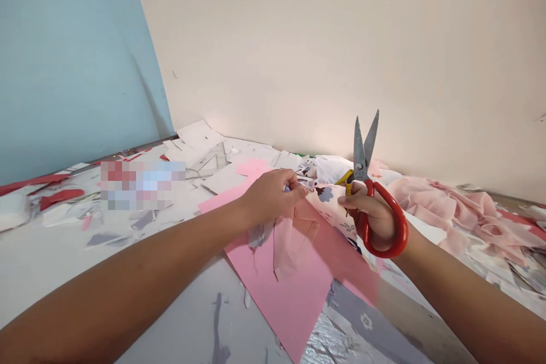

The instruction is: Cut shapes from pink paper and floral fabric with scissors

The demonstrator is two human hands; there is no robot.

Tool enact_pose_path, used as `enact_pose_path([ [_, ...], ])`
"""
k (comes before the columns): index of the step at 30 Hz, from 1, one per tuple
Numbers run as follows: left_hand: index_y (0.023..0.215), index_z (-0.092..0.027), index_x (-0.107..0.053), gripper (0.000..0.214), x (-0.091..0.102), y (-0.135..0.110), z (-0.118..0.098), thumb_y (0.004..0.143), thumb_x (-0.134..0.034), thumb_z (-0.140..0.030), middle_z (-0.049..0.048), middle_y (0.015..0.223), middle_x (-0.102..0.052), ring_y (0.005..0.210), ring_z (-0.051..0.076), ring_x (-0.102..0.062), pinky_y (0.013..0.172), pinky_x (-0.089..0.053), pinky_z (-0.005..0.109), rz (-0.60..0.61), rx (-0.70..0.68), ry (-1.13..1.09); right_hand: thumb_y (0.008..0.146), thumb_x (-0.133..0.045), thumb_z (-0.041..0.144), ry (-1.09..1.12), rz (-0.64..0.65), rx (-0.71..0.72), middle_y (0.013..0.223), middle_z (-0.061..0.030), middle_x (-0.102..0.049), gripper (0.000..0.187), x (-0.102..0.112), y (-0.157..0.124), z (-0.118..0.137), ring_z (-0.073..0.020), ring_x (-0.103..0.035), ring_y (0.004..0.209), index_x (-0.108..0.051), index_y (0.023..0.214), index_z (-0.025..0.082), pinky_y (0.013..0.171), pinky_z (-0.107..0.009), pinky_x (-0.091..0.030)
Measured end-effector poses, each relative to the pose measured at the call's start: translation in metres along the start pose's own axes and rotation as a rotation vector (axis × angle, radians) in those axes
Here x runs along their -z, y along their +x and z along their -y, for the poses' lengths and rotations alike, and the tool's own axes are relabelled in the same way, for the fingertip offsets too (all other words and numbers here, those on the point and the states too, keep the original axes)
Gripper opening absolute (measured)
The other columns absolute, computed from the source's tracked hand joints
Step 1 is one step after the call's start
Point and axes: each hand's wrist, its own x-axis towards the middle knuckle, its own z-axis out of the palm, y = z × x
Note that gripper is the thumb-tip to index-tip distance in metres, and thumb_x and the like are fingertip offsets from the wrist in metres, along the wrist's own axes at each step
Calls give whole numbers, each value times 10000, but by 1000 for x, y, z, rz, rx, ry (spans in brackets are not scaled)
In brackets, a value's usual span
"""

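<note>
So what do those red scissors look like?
The red scissors have two grey, metal-looking blades, pointed and a little open, standing almost straight up in front of the pale board. A small yellow part sits by the pivot. The big, glossy red handle loop looks like plastic and wraps around the right hand, which grips it. The blades touch nothing; the left hand, pinching thin pink cloth, is clear of them.

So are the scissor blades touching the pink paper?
Apart. The head view shows the scissor blades pointing up in the air, well above the pink paper.
</note>
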Motion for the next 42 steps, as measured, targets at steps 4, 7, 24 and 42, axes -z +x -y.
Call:
enact_pose_path([
  [4,652,-203,-467,296,-1,0,0,746,-435,-481,-39,628,-484,575,114,-415,504,-300,223,4,-1,13,572,-580,199,-8,19,18,516,59,-321,253,0,-1,-1,-63,-279,469,-329,541,186,444,-212,-269],
  [7,645,-204,-451,294,-1,0,0,746,-437,-479,-44,600,-459,550,109,-407,488,-293,219,8,14,18,576,-581,197,-13,30,37,520,58,-320,249,1,0,-1,-65,-278,472,-335,541,187,441,-215,-261],
  [24,658,-197,-474,255,1,-2,-5,737,-446,-437,18,836,-497,710,150,-487,597,-397,276,-13,-35,157,691,-556,247,-333,65,168,585,56,-387,152,5,-5,3,-89,-353,516,-412,679,200,471,-231,-268],
  [42,767,-189,-555,172,-12,-3,-5,687,-571,-340,-33,663,-535,594,91,-477,569,-385,225,119,114,-410,687,-593,299,-433,147,110,714,30,-456,215,-5,-21,9,-104,-408,596,-409,752,210,525,-233,-345],
])
